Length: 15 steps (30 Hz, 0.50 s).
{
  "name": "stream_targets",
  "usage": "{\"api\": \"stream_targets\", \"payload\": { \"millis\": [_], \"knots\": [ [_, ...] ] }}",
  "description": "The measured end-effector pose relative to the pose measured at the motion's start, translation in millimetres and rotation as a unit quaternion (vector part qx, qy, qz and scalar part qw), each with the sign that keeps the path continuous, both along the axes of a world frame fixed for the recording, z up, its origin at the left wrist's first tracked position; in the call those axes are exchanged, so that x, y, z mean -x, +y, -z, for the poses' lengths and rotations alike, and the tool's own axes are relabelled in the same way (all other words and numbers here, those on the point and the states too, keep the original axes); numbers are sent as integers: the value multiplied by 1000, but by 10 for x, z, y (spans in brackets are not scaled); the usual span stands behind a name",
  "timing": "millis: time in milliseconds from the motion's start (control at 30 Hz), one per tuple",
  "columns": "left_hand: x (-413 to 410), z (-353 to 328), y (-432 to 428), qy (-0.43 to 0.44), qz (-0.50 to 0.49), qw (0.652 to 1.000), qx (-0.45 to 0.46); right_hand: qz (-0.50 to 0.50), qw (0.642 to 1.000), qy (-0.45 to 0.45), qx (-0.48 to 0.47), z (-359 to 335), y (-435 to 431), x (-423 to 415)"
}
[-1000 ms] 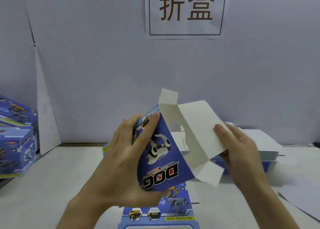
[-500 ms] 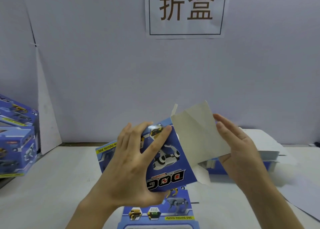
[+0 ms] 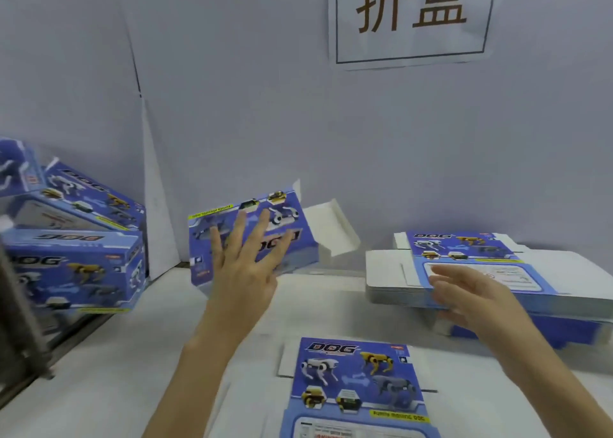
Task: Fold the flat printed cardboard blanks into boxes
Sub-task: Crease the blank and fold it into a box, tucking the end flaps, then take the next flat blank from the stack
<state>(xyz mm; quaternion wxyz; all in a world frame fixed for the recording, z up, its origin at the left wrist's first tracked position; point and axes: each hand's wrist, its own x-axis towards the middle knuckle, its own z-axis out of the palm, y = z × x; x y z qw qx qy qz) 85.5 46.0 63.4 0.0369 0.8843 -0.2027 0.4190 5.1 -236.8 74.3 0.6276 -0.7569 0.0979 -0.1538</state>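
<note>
Both the left hand [image 3: 247, 268] and right hand [image 3: 464, 293] are spread, empty (folded box [image 3: 232, 238] blurred).

Two bare forearms are showing in the head view, with no sleeves, gloves, watch or rings covering them. The left hand [image 3: 243, 271] is showing slim fingers with short nails. The right hand [image 3: 471, 300] is appearing motion-blurred, so its finer details are not readable.
</note>
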Motion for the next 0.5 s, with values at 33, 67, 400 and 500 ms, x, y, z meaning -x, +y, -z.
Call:
{"api": "stream_targets", "payload": {
  "millis": [33, 67, 400, 500],
  "knots": [
    [-62, 39, 107, -7, -71, 997, 29, 10, 999, -15, 31, 8, -19, -10],
    [-95, 76, 209, 21, -145, 988, 58, 28, 996, -28, 76, 21, -38, -25],
    [-197, 464, -70, 403, -171, 897, -65, 86, 775, 82, 620, 422, -331, -314],
    [-127, 481, -303, 385, -74, 917, -71, 72, 777, 97, 618, 544, -354, -359]
  ]
}}
